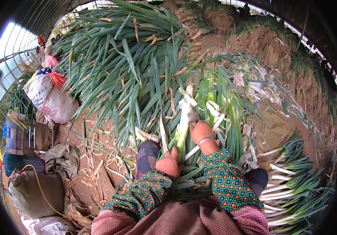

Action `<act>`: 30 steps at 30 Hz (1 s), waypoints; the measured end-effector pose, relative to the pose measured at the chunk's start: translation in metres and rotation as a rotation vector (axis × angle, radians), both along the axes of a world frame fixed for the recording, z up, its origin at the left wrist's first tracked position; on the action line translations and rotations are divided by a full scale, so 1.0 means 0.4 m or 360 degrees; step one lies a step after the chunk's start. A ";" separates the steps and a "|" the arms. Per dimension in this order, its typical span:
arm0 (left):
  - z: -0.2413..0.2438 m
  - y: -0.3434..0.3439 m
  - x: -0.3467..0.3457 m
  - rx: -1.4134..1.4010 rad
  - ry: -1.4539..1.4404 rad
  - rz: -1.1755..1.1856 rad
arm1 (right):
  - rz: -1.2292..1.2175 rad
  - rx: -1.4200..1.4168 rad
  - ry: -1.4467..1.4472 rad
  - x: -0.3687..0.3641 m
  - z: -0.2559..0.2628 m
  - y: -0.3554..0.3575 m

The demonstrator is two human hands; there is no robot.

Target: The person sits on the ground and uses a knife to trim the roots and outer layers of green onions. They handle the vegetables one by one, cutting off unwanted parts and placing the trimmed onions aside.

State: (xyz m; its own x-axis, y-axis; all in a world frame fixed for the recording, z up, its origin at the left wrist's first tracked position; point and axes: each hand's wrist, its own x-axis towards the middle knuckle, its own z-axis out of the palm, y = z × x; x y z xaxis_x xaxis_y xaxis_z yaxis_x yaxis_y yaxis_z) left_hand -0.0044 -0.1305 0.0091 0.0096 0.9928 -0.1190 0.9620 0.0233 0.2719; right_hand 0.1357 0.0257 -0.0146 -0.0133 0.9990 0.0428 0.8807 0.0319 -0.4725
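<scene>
In front of me a thick leek-like green onion (183, 123) lies with its pale root end pointing away. My left hand (168, 165) grips it around the greener lower part of its stalk. A small greyish tool (193, 116), too blurred to name, is in my right hand (202, 133), against the right side of the white stalk. Loosened white peel (187, 102) hangs near the root end. Beside my right hand, a strip of pale peel (213, 108) curls over a layer of green onions (233, 117).
A large heap of unpeeled green onions (145, 58) rises ahead and left. Cleaned onions (280, 188) lie in a row at right. Peel scraps (259, 88) litter the ground. At left are a stuffed white sack (51, 97), a plastic crate (15, 133) and a cushion-like bundle (36, 194).
</scene>
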 end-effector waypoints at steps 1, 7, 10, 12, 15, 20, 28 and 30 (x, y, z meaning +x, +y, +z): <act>0.004 0.011 -0.011 0.0006 -0.0072 -0.0013 | -0.0039 0.0082 0.0027 0.000 -0.005 -0.022; -0.030 0.119 -0.063 -0.0021 -0.0561 0.0131 | 0.0358 -0.0110 0.0309 0.084 0.159 -0.289; -0.049 0.154 -0.044 -0.0136 -0.0709 0.0108 | 0.0509 -0.0327 0.0251 0.142 0.209 -0.478; -0.057 0.173 -0.051 -0.0200 -0.0661 0.0088 | 0.0561 -0.0345 0.0209 0.151 0.212 -0.530; -0.053 0.185 -0.060 -0.0270 -0.0609 0.0066 | 0.0511 -0.0413 0.0160 0.143 0.218 -0.527; -0.007 0.156 -0.084 -0.0261 -0.0703 -0.0093 | 0.0298 -0.0053 0.0237 0.099 0.167 -0.300; 0.018 -0.024 -0.134 -0.0342 -0.0577 -0.0034 | 0.0501 -0.0095 0.0233 0.106 0.167 -0.411; 0.030 -0.032 -0.092 -0.0367 -0.0331 0.0006 | 0.0454 -0.0147 0.0148 0.100 0.174 -0.416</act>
State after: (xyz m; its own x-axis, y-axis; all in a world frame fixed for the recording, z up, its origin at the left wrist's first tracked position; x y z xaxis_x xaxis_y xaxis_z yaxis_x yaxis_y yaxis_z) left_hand -0.0410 -0.1433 0.0213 0.0538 0.9400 -0.3370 0.8862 0.1105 0.4498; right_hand 0.1759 -0.1407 0.0551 -0.2936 0.9553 -0.0340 0.7953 0.2244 -0.5631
